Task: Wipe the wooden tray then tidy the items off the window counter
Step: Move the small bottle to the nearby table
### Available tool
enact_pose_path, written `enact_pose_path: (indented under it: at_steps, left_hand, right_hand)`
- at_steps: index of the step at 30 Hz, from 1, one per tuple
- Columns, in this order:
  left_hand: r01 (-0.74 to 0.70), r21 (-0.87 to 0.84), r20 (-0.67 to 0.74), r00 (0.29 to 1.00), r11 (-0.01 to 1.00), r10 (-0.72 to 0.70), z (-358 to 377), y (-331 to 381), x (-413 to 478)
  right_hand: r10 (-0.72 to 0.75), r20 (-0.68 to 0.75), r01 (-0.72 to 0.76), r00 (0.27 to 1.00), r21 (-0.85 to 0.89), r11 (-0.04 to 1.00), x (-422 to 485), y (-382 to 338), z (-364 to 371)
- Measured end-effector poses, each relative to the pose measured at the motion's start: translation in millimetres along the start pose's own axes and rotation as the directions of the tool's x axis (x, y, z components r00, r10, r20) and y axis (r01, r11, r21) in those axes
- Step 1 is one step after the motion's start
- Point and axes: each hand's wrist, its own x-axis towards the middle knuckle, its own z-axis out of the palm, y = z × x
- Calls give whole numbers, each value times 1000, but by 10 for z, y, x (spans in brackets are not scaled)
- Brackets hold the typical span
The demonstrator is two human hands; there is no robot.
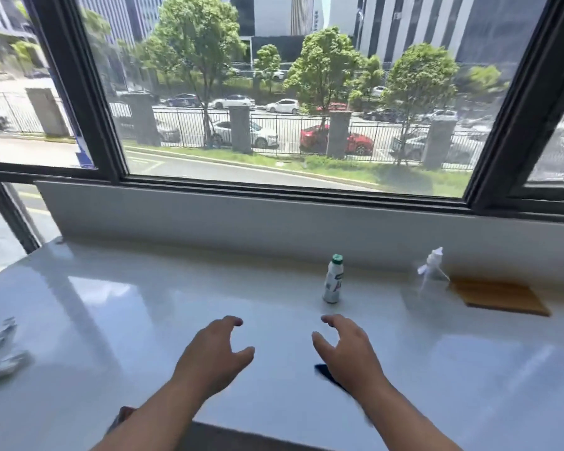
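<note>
1. Two bare arms reach over the white table from the near edge.
2. The left hand hangs just above the table with its fingers spread and curled, holding nothing.
3. The right hand is beside it, fingers open and curled too, and also holds nothing.
4. A dark thing peeks out from under the right hand; it is too hidden to tell what it is.
5. Just past the right fingers stands a small white bottle with a green cap, upright.
6. Farther off to the right of those fingers lies the flat wooden tray, near the wall under the window.
7. A clear spray bottle stands at the tray's left corner.
8. Far to the left of the left fingers sit crumpled white wipes, blurry at the table's edge.
</note>
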Motion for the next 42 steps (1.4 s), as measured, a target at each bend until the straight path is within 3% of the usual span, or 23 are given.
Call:
enact_pose_path:
  at_steps: [6, 11, 18, 26, 30, 35, 39, 42]
  left_hand:
    - [-64, 18, 47, 997, 998, 63, 758, 1215, 785]
    - [-78, 66, 85, 994, 995, 72, 1054, 1692, 1318]
    - [-44, 73, 127, 991, 996, 34, 1473, 1707, 2187]
    - [102, -152, 164, 983, 983, -77, 2068, 1616, 3416]
    - [185, -249, 268, 956, 951, -116, 2439, 1677, 3927]
    - [208, -206, 292, 946, 956, -143, 2600, 1725, 4035]
    - [245, -267, 254, 951, 932, -177, 2334, 1685, 3769]
    - [278, -325, 193, 955, 904, -224, 2003, 1590, 3426]
  right_hand:
    - [74, -98, -75, 992, -3, 997, 681, 843, -977]
    - [116, -95, -113, 989, 39, 993, 1115, 1174, -1214]
    - [214, -20, -213, 977, 68, 975, 1679, 1427, -864]
    - [431, 60, -434, 900, 41, 900, 2472, 1664, -482]
    - [501, 78, -507, 862, 95, 857, 2699, 1895, -271]
    - [525, 162, -544, 835, 112, 831, 2776, 2068, -175]
    - [506, 239, -554, 829, 229, 800, 2981, 2036, -179]
    - [436, 382, -554, 815, 288, 781, 3093, 1851, 13]
